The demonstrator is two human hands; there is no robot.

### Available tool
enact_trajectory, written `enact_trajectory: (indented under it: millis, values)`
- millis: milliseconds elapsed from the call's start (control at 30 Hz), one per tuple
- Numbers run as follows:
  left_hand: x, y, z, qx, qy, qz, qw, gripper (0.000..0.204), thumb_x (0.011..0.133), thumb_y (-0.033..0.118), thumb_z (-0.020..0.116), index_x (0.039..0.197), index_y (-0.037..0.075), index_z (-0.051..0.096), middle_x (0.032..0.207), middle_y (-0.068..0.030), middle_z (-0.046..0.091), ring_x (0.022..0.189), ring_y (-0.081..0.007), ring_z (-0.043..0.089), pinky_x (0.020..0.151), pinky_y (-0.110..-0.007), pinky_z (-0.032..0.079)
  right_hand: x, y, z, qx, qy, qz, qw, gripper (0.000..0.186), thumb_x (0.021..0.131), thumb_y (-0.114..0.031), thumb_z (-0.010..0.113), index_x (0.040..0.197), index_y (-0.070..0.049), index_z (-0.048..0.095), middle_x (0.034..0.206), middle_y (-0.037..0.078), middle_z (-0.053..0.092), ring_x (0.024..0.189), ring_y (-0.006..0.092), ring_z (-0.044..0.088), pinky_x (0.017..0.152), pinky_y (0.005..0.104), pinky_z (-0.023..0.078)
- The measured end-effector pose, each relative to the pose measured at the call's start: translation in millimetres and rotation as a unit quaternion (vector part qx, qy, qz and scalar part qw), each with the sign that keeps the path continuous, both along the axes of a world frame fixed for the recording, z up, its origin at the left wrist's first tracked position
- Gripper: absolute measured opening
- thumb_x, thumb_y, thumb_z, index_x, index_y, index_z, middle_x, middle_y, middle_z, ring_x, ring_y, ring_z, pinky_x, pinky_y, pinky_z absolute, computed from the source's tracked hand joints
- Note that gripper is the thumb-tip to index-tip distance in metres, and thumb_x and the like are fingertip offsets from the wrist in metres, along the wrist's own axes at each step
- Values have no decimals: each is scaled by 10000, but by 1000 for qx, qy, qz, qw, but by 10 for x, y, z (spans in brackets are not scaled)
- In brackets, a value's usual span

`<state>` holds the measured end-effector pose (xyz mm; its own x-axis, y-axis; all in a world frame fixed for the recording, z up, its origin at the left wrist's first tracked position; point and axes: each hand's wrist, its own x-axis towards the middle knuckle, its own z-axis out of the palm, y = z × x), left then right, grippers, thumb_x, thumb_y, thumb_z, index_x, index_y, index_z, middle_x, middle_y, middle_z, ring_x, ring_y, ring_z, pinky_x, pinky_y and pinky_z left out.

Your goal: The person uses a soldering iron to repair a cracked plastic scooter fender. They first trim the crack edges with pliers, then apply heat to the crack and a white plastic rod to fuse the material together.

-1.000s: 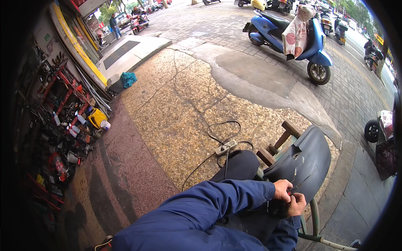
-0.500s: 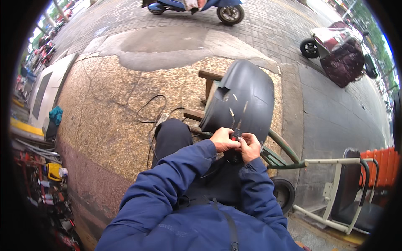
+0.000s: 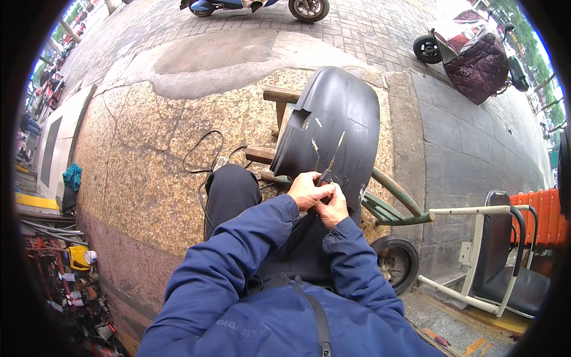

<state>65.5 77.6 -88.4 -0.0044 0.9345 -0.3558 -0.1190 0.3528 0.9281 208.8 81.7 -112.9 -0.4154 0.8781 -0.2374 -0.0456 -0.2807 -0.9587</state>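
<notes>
Here, the person sits on the pavement with the left hand (image 3: 306, 189) and right hand (image 3: 333, 205) pressed close together, both closed around a small red-handled tool (image 3: 325, 177) whose thin blade points up against a large black scooter panel (image 3: 333, 134). The panel leans on a wooden stool (image 3: 276, 119) just ahead of the knees. A black cable (image 3: 202, 156) coils on the ground nearby.
</notes>
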Motion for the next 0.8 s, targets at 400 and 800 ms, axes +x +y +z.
enact_trajectory:
  millis: [400,800]
  values:
    - [-73,63,-256,-26,-73,44,996,230,908,1,601,1095,-68,716,950,-134,736,822,-190,713,759,-320,590,105,-12,-29,-22,17,-23,999,480,813,29,740,1244,-5,534,1112,77,673,1006,176,680,920,318,546]
    - [-850,606,-262,98,356,317,873,161,899,163,683,934,10,718,839,-183,734,802,-323,720,771,-418,557,157,-15,-65,-55,54,-22,997,471,832,-10,759,1239,-8,521,1040,89,676,966,197,700,902,348,558]
